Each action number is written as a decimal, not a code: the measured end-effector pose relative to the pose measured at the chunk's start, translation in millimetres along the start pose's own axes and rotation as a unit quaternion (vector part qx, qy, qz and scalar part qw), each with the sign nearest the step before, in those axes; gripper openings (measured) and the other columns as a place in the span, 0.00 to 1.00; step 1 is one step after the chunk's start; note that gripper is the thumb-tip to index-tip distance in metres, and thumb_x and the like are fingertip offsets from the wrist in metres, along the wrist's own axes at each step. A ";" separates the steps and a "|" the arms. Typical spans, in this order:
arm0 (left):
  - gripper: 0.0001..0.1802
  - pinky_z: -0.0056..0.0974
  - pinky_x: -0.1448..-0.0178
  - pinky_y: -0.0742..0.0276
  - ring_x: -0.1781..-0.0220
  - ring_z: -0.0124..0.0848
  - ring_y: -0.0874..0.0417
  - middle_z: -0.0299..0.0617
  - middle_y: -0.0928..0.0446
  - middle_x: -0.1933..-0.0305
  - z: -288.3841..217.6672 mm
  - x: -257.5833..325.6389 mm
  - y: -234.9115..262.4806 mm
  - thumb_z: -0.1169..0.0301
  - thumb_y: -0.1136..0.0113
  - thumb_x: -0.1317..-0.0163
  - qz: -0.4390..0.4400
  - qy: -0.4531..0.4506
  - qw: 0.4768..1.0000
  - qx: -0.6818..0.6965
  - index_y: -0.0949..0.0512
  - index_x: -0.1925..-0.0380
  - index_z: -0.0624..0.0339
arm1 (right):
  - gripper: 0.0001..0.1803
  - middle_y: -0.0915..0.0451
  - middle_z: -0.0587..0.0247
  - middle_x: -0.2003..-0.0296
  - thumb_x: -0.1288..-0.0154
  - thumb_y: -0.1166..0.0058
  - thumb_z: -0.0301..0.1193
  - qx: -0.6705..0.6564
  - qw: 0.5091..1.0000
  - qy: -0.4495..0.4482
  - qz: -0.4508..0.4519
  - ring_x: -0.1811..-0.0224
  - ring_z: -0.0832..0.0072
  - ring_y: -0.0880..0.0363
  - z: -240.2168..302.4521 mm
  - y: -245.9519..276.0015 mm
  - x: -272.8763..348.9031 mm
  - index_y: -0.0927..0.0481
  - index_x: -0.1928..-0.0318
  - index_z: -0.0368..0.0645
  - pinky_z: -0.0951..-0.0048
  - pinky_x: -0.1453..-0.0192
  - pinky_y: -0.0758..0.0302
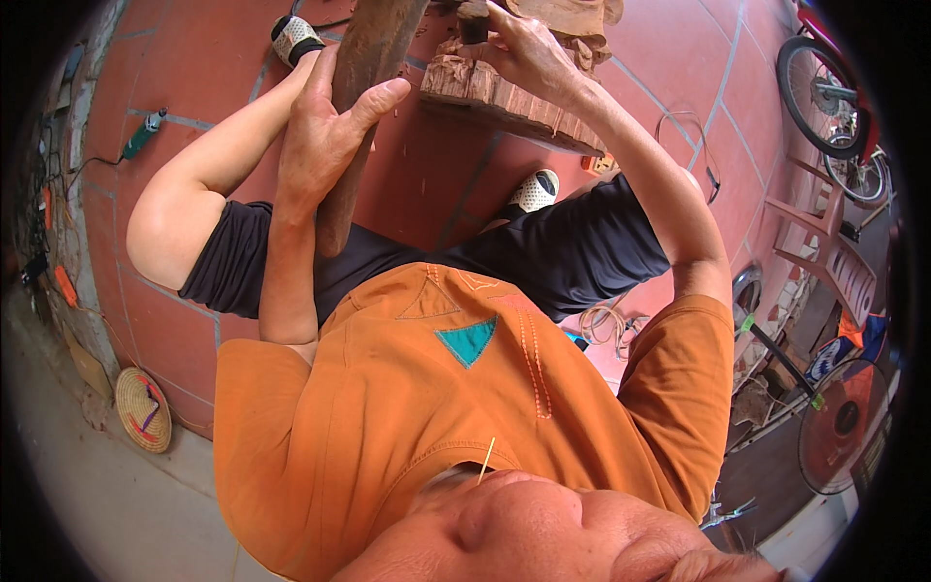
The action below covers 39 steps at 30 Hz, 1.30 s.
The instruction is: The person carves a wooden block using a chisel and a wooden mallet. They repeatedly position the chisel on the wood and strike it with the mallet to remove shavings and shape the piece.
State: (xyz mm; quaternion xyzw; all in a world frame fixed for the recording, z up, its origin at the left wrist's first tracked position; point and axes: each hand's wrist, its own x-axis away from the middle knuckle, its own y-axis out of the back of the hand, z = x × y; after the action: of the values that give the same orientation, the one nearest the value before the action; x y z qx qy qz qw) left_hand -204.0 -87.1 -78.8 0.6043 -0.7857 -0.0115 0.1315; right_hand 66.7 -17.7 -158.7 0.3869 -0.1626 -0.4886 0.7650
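Observation:
A long, thick brown piece of wood (373,58) slants up from my lap past the top edge of the view. My left hand (320,141) grips it from its left side, the thumb lying out to the right and the other fingers partly hidden. At the top, my right hand (533,53) has its fingers bent around a short dark stub (473,21), whose lower part I cannot make out. That stub stands over a rough, reddish-brown carved wooden block (504,102) in front of my legs. More carved wood rises behind my right hand.
Red floor tiles surround my legs. A green power tool (144,134) with a cord lies left, a woven hat (144,409) lower left. Right are a bicycle wheel (822,97), a pink plastic chair (824,238) and a fan (842,427). An orange socket box (599,165) sits beside the block.

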 end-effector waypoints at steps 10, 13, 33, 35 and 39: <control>0.23 0.28 0.68 0.26 0.73 0.21 0.23 0.34 0.23 0.68 6.4 0.5 -9.7 0.60 0.33 0.34 -0.041 -0.113 0.990 -0.069 0.27 0.47 0.62 | 0.27 0.25 0.47 0.81 0.38 0.33 0.35 0.006 1.000 0.017 -0.023 0.78 0.45 0.23 4.8 -1.6 -0.7 0.30 0.44 0.37 0.52 0.74 0.31; 0.29 0.40 0.50 0.23 0.57 0.38 0.17 0.48 0.19 0.58 21.3 -5.7 -10.2 0.57 0.32 0.36 -0.007 -0.105 0.980 -0.169 0.27 0.44 0.63 | 0.27 0.26 0.46 0.81 0.37 0.33 0.34 -0.002 1.000 -0.018 0.016 0.78 0.45 0.23 15.7 4.4 -1.5 0.30 0.44 0.37 0.51 0.74 0.31; 0.33 0.46 0.54 0.19 0.61 0.50 0.14 0.54 0.16 0.60 8.5 1.0 -15.1 0.54 0.31 0.38 0.002 -0.117 0.980 -0.163 0.30 0.42 0.64 | 0.23 0.21 0.46 0.76 0.38 0.33 0.35 0.039 0.999 -0.019 -0.001 0.71 0.45 0.19 4.6 -6.2 2.9 0.29 0.51 0.37 0.50 0.68 0.27; 0.32 0.43 0.55 0.19 0.60 0.46 0.14 0.51 0.17 0.56 -2.4 3.3 -13.0 0.56 0.30 0.38 -0.019 -0.124 0.985 -0.120 0.29 0.42 0.64 | 0.24 0.25 0.43 0.79 0.38 0.34 0.35 0.039 0.999 -0.020 0.001 0.74 0.42 0.22 12.0 -2.9 1.1 0.31 0.51 0.35 0.47 0.72 0.31; 0.24 0.29 0.67 0.26 0.70 0.21 0.22 0.34 0.21 0.65 -17.7 9.4 -27.2 0.62 0.35 0.32 -0.060 -0.129 0.990 -0.002 0.31 0.43 0.61 | 0.27 0.24 0.43 0.79 0.38 0.33 0.35 0.046 0.999 0.000 -0.012 0.75 0.44 0.21 6.8 -6.5 0.2 0.30 0.45 0.35 0.50 0.72 0.30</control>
State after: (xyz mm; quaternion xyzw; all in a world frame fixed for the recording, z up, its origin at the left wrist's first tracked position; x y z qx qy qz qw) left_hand -176.6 -100.9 -64.8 0.6436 -0.7585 -0.0982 0.0292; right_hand 58.5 -22.2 -159.2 0.4238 -0.1804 -0.4892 0.7406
